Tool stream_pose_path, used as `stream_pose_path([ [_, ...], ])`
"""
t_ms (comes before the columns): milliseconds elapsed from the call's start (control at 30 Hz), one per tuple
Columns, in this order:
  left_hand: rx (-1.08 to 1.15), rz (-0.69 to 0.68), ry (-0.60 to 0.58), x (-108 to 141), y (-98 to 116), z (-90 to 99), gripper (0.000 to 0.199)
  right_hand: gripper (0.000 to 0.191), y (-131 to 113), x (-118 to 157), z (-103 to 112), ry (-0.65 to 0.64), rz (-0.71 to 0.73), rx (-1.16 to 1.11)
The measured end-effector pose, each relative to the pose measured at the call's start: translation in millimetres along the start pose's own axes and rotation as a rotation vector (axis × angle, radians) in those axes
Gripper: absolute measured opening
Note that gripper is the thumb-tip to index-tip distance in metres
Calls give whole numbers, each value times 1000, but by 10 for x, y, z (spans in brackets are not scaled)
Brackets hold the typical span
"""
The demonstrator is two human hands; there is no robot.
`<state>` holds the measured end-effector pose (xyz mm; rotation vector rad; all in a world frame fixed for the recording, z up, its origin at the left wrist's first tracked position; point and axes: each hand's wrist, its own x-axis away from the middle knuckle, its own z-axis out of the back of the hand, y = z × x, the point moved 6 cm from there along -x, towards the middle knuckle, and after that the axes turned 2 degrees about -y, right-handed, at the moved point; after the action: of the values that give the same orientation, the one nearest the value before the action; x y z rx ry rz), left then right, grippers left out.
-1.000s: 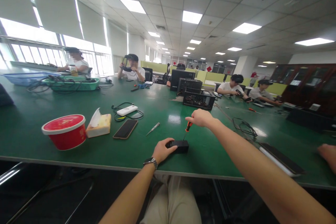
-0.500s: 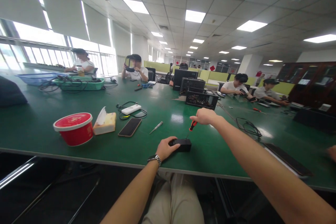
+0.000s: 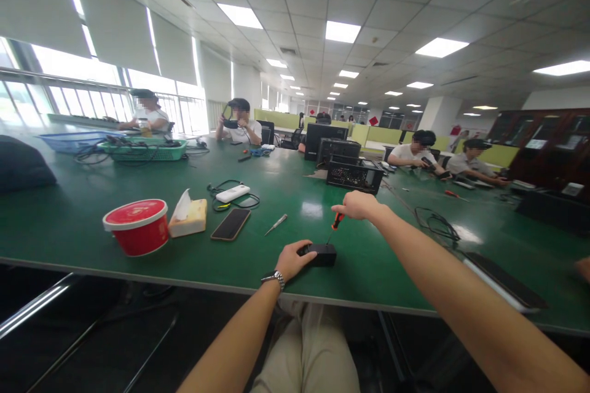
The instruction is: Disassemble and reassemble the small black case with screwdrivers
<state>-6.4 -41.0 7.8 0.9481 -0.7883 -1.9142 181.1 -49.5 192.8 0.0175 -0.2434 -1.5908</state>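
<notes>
A small black box [image 3: 325,255] lies on the green table [image 3: 184,264] near its front edge. Wrapped round the left end of this box is my left hand [image 3: 295,260], with a watch on the wrist. My right hand [image 3: 358,204] is closed on the handle of an orange and black screwdriver [image 3: 338,221], held upright with a slight tilt. The screwdriver's tip meets the top of the box. To the left of the box lie a thin clear-handled screwdriver [image 3: 276,225] and a dark phone [image 3: 231,224].
A red tub [image 3: 139,234], tissue pack [image 3: 188,218] and white power bank [image 3: 233,193] stand left. Black computer cases [image 3: 353,174] stand further back. A green basket [image 3: 144,151] holds cables. A laptop-like slab [image 3: 502,279] lies right. Several people sit around.
The view has shifted slightly, so the things on the left appear a little further right. Both hands keep their hold, with the screwdriver still on the box.
</notes>
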Motion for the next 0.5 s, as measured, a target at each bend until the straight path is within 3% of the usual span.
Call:
stream_pose_path([
  [233, -7, -18, 7, -7, -15, -3, 38, 32, -67, 45, 34, -5, 68, -11],
  [367, -10, -24, 9, 1, -6, -6, 38, 31, -81, 99, 53, 11, 38, -5],
  [500, -16, -22, 10, 5, -16, -12, 39, 44, -101, 156, 89, 57, 0, -15],
])
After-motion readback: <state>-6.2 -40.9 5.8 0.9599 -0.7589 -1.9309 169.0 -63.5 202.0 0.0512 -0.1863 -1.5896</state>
